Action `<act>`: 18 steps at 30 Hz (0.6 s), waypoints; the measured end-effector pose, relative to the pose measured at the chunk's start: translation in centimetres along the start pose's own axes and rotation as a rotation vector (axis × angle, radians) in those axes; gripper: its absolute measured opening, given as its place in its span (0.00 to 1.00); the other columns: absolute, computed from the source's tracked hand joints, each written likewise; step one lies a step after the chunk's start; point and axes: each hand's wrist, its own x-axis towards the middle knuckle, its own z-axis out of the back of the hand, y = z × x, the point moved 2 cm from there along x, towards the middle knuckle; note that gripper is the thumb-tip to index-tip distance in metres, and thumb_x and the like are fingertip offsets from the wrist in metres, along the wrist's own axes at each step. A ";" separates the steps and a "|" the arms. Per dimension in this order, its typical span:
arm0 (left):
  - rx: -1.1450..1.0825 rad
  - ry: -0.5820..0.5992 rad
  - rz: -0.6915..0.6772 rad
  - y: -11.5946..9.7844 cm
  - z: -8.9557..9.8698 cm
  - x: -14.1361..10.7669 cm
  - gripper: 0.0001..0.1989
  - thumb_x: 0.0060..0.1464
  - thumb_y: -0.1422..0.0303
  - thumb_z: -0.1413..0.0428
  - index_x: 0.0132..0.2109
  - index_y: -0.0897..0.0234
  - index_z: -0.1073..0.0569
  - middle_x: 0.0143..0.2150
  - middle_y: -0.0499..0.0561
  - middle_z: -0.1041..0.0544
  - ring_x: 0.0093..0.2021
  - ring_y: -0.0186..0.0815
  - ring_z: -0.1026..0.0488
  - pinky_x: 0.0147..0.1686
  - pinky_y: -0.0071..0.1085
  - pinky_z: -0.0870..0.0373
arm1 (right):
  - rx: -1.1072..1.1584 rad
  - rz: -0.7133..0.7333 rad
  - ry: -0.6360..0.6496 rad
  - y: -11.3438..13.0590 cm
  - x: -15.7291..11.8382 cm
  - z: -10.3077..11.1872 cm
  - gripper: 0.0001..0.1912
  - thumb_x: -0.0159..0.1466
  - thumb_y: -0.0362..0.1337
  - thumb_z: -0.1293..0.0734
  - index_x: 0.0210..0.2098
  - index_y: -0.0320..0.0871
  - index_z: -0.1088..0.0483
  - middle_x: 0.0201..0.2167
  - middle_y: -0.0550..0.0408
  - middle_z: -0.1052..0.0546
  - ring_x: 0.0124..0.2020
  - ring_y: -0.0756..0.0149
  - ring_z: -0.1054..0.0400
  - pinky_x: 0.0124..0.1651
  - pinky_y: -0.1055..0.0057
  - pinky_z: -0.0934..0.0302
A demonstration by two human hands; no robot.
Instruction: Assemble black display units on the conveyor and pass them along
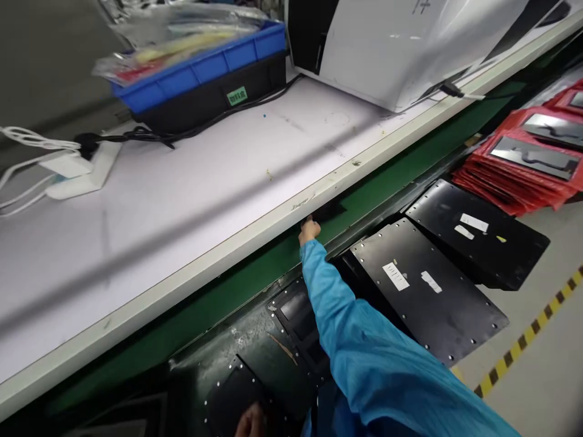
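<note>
My right hand [310, 229], in a blue sleeve [337, 309], reaches to the underside of the white ledge above the green belt. Its fingers are curled, and their tips are hidden by the ledge. Just beyond the hand, a dark flat piece [331, 210] lies in shadow on the belt; whether the fingers hold it is unclear. At the bottom edge, my left hand [250, 420] is partly cut off and blurred, with its fingers closed at a black panel [234, 391] dotted with small studs. Another black panel with rectangular recesses [298, 315] lies between the hands.
Black plates with white labels [432, 291] [478, 233] lie to the right, near a stack of red sleeves [523, 158]. On the white shelf [204, 200] stand a blue bin [204, 70], a white-wrapped box [364, 54], a power strip [86, 173] and cables. Yellow-black tape [528, 337] marks the floor.
</note>
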 end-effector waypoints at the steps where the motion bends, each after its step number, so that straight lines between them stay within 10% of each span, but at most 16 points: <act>1: -0.057 0.016 -0.013 -0.8 0.2 -0.7 0.25 0.34 0.43 0.31 0.35 0.55 0.18 0.37 0.55 0.15 0.44 0.60 0.15 0.44 0.54 0.18 | 0.075 -0.031 0.048 -0.7 -2.7 0.7 0.17 0.67 0.50 0.28 0.32 0.48 0.35 0.24 0.58 0.31 0.35 0.61 0.26 0.38 0.68 0.26; 9: -0.673 0.519 -0.268 -14.1 -2.0 -2.0 0.41 0.57 0.33 0.45 0.62 0.60 0.23 0.70 0.65 0.28 0.70 0.56 0.31 0.67 0.56 0.31 | 0.071 -0.277 0.818 -8.4 -23.9 20.3 0.25 0.54 0.53 0.17 0.28 0.44 0.32 0.27 0.59 0.29 0.30 0.70 0.31 0.36 0.72 0.33; 13: -0.671 0.452 -0.103 -10.7 -1.6 -2.6 0.39 0.55 0.35 0.41 0.58 0.64 0.20 0.57 0.62 0.18 0.65 0.54 0.26 0.65 0.51 0.28 | -0.247 -0.278 1.109 -10.4 -28.5 27.9 0.27 0.58 0.59 0.22 0.26 0.43 0.32 0.24 0.61 0.31 0.29 0.69 0.34 0.35 0.71 0.38; 18: -0.570 0.364 0.134 -3.5 -1.3 -5.8 0.33 0.40 0.60 0.25 0.54 0.63 0.19 0.42 0.55 0.14 0.49 0.53 0.16 0.54 0.50 0.20 | -0.471 -0.317 1.329 -12.1 -28.6 31.7 0.27 0.55 0.58 0.20 0.26 0.43 0.30 0.23 0.63 0.31 0.29 0.69 0.34 0.37 0.70 0.36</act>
